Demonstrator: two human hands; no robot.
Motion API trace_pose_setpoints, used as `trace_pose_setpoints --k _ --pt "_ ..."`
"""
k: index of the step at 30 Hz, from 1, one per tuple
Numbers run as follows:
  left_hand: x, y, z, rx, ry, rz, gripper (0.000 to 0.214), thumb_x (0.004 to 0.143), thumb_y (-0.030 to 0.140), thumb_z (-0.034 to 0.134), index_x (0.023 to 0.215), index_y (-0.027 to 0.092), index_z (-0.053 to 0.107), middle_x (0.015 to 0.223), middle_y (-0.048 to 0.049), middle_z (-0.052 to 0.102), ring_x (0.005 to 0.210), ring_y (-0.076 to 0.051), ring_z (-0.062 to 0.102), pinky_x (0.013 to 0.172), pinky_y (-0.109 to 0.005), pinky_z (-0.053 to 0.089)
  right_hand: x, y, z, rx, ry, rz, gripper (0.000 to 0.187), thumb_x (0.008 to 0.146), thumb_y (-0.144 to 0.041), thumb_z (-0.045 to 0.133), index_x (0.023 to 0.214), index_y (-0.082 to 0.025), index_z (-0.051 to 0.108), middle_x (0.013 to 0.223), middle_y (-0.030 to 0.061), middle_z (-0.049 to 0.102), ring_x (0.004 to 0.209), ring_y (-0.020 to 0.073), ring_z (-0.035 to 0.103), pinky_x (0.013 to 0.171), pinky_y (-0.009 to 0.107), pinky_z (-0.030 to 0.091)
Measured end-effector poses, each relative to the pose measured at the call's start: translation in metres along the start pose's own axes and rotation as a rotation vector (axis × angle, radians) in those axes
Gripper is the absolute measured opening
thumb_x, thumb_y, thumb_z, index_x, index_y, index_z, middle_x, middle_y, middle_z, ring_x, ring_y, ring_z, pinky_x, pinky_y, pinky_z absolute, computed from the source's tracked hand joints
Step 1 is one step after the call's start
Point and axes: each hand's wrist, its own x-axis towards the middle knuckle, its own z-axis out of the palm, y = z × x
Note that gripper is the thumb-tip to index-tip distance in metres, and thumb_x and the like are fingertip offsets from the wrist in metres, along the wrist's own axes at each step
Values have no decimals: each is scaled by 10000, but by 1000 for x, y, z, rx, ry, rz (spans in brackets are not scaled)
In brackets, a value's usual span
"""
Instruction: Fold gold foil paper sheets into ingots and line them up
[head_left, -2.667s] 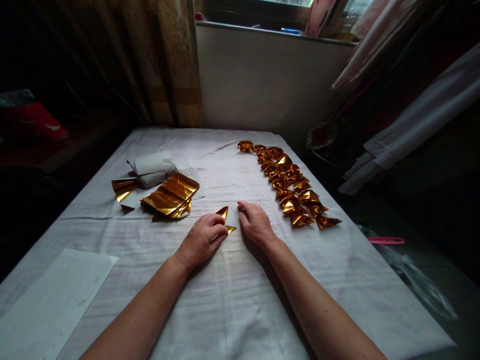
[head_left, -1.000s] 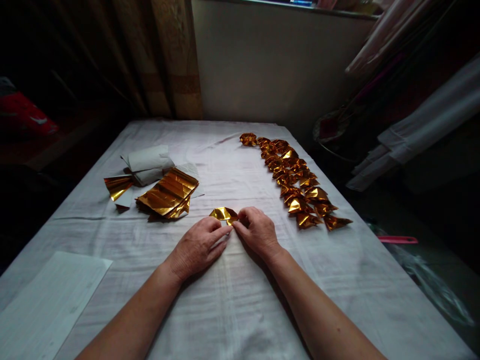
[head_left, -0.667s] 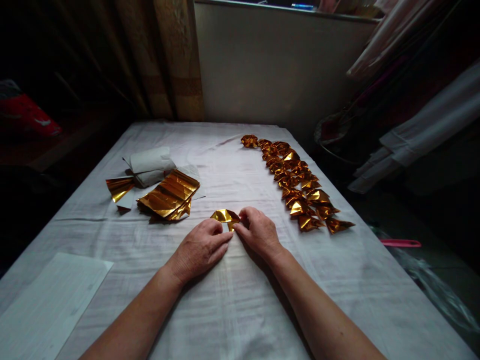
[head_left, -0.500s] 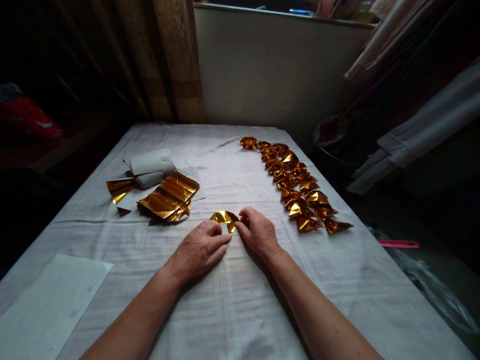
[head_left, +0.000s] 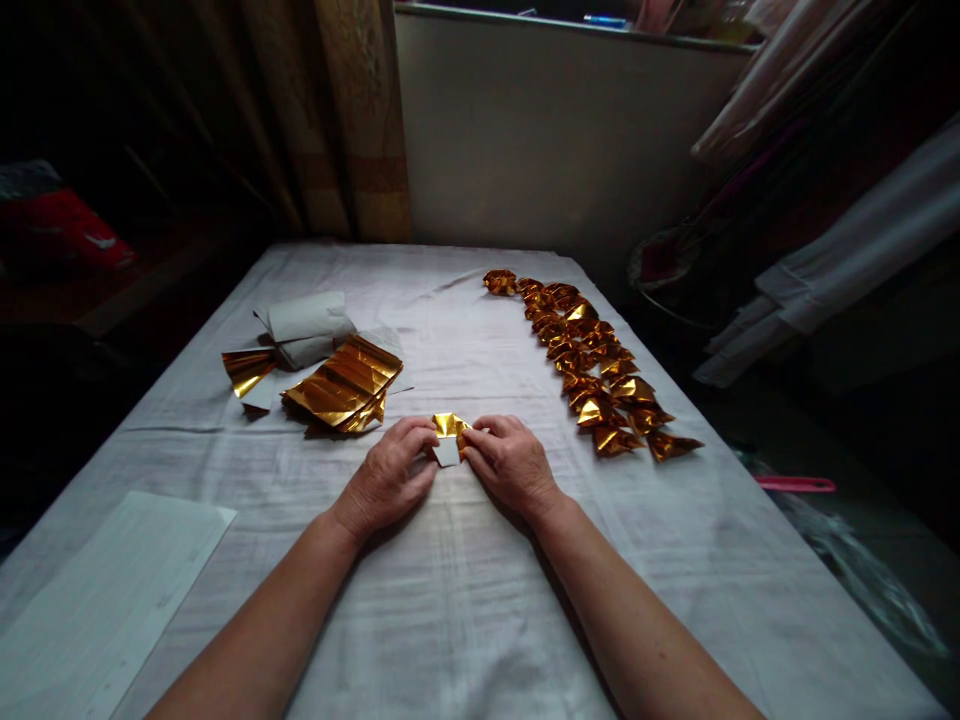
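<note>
Shifted leftward since a moment ago, the left hand (head_left: 391, 468) pinches one side of the folded gold foil paper (head_left: 445, 426), the right hand (head_left: 519, 466) the other, on the white cloth (head_left: 465, 600).

No text can be read; the faint marks on the white sheet (head_left: 124, 605) are illegible.

Gold foil paper (head_left: 445, 426), white patch showing, partly folded, flat-lying
</note>
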Motion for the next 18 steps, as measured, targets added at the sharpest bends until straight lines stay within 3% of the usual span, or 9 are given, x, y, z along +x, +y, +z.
trace_pose_setpoints --k 8,15,18 --pt "-1 -13 -12 112 -11 -49 40 883 191 569 908 210 594 1090 -62 660 1042 -208 629 920 -387 523 0 -2 -1 30 8 -11 189 924 -276 594 1054 -237 725 1053 77 703 955 238 595 871 378 486" --pt "3 -14 -15 208 -101 55 113 905 282 621 970 216 687 1051 -55 712 1020 -216 638 921 -390 500 2 -4 -7 15 -50 -36 169 911 -291 623 1040 -246 721 1090 61 698 964 227 587 875 367 477" --pt "3 -15 -17 244 -132 53 152 883 319 660 999 229 699 1068 -51 716 1022 -221 639 924 -395 494 3 -5 -14 4 -121 -78 275 831 -359 722 1078 -240 707 1145 71 679 992 245 575 871 381 478"
